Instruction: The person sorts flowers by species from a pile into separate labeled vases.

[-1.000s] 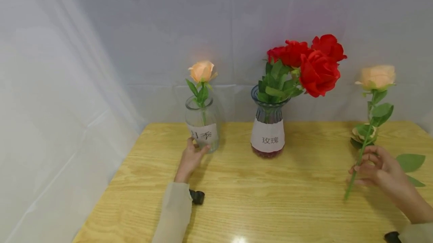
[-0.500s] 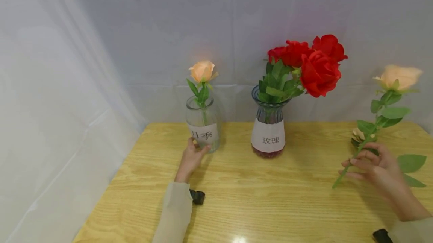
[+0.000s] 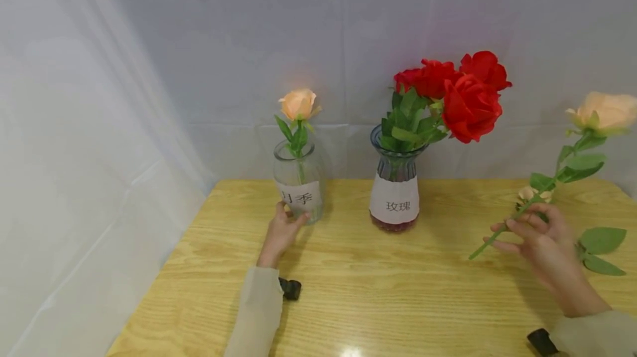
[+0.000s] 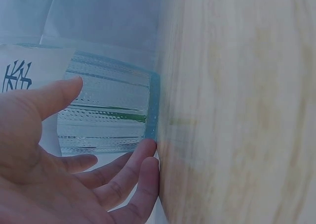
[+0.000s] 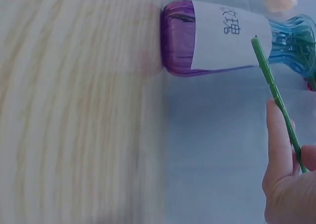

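Note:
My left hand (image 3: 281,232) holds the lower part of a clear glass vase (image 3: 312,172), thumb and fingers to either side in the left wrist view. The vase carries a white paper label and one peach rose (image 3: 297,104) stands in it. On the right, my right hand (image 3: 547,249) pinches the green stem of another peach rose (image 3: 604,112), held above the table. Its bloom leans to the upper right, and the bare stem end (image 5: 261,56) points left towards a blue ribbed vase (image 3: 396,168).
Several red roses (image 3: 470,105) fill the blue vase, which bears its own label (image 3: 394,199). Beyond my right hand lies another peach flower (image 3: 527,194); green leaves (image 3: 603,240) lie at the table's right. A pale cloth (image 3: 239,42) hangs behind the wooden table (image 3: 358,285).
My right hand has moved slightly left, and the rose in it has tilted, its bloom swinging right and its stem end going left and up. The left hand and both vases stay put.

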{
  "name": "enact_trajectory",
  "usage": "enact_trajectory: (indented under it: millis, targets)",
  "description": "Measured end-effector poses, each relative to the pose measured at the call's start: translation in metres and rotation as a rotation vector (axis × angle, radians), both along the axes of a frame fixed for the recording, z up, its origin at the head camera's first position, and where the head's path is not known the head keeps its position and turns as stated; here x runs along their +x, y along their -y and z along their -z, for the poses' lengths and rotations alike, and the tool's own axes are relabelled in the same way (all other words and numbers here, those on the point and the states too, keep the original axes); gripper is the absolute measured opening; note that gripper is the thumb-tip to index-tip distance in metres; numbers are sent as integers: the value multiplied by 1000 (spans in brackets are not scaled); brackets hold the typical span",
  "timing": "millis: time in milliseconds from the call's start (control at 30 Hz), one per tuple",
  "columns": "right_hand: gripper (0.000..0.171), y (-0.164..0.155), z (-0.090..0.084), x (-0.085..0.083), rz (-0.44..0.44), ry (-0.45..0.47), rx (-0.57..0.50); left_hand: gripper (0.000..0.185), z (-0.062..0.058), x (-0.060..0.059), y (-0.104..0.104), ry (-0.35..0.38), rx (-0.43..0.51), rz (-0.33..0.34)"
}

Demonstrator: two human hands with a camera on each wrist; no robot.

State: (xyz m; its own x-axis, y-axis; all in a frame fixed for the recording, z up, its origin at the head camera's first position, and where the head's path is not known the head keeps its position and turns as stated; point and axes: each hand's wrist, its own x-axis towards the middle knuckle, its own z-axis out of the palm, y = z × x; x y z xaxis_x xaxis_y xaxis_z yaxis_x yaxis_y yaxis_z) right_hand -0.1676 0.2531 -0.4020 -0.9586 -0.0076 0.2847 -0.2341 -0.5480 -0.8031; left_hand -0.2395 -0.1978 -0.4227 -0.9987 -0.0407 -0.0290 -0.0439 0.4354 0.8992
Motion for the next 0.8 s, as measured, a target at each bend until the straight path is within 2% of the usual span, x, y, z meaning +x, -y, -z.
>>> enact_trajectory:
  millis: [133,333,567,800]
  targets:
    - [26,14,-5,-1,-4,-58,-67,77,1,0,1,-9,11,5]
    - [25,31,-9,1,77,-65,-120,76,2,0,0,-8,11,1]
    - [30,49,-18,3,133,-80,-110,76,1,0,1,-7,20,13]
    - [28,66,-25,4,187,-87,-81,76,0,0,1,-10,7,3]
